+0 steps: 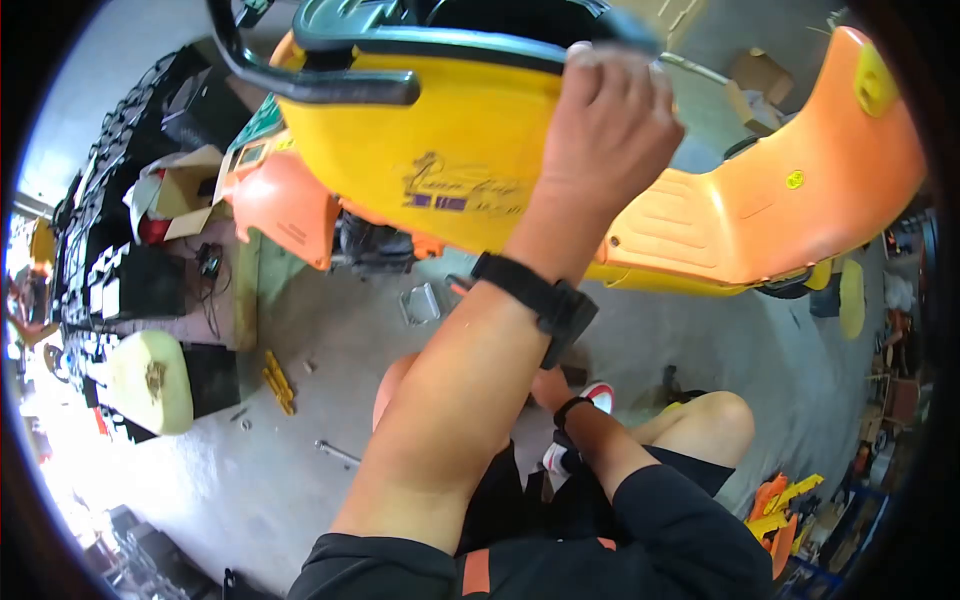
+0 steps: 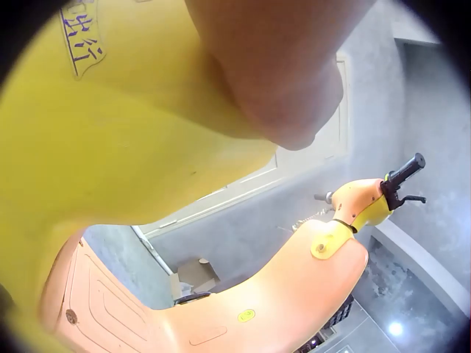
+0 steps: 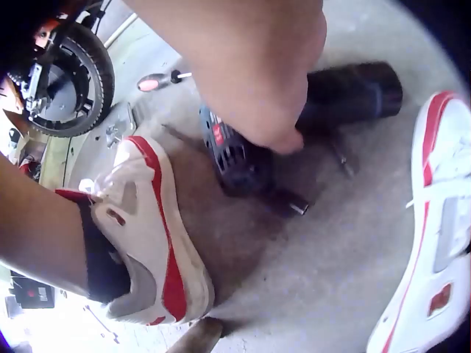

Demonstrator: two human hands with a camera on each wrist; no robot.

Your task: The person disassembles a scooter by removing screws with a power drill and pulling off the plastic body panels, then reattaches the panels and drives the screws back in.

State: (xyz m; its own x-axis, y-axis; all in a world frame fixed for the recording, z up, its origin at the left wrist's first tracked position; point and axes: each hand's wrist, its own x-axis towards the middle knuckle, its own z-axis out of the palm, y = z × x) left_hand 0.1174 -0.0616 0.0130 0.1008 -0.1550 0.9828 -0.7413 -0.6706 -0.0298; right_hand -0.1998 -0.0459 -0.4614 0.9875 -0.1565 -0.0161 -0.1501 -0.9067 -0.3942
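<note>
In the head view my left hand (image 1: 612, 125) reaches up, its fingers bent over the top edge of the yellow body panel (image 1: 440, 150) of a scooter. The left wrist view has that panel (image 2: 110, 154) close up, with dark lettering on it. Down on the floor between the shoes, my right hand (image 3: 257, 88) grips a black cordless drill (image 3: 239, 158) around its handle, which the hand mostly hides. The dark battery end (image 3: 360, 92) sticks out to the right. A short metal socket (image 3: 296, 207) shows just below the drill.
The scooter's orange footboard and front shield (image 1: 770, 220) stretch to the right. A screwdriver (image 3: 153, 82) lies on the floor near a metal bracket (image 1: 420, 303). A wrench (image 1: 337, 453) and yellow part (image 1: 278, 383) lie at left. White-and-red shoes (image 3: 158, 228) flank the drill.
</note>
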